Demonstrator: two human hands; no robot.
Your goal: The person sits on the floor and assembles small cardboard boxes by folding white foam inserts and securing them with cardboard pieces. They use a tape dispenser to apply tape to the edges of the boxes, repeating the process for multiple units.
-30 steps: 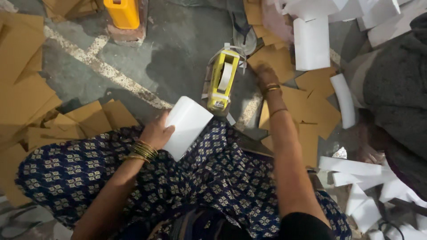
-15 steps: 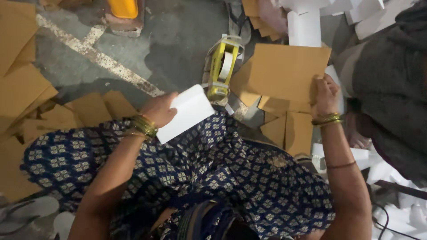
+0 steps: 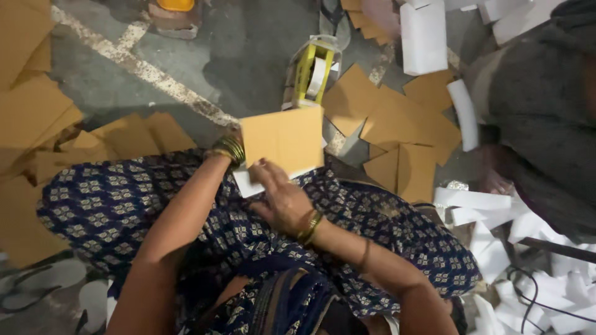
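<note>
Since the earlier frame the right hand point(image 3: 284, 200) has come across from the cardboard pile on the right and now sits at mid-lap, and the cardboard square point(image 3: 284, 140) it carried is now laid over the white foam piece point(image 3: 249, 185).

Right forearm runs up from bottom right, wrist with bangles bent, palm down, fingers point(image 3: 266, 169) curled lightly against the square's lower edge; it touches the square, a full grip cannot be told. Left arm comes in from bottom left, its bangles point(image 3: 230, 149) showing at the wrist; left hand point(image 3: 238, 138) is mostly hidden behind the cardboard, holding the foam and cardboard at their left side, finger spread not visible.

Cardboard square stands tilted over the lap on the blue patterned cloth point(image 3: 124, 205), between both hands, covering most of the foam; only the foam's lower left strip shows below it.

Yellow tape dispenser point(image 3: 312, 73) lies on the floor point(image 3: 248, 56) just beyond the square. Loose cardboard pieces point(image 3: 410, 130) lie to the right, white foam strips point(image 3: 478, 205) further right beside another person in dark clothing point(image 3: 546, 111).
</note>
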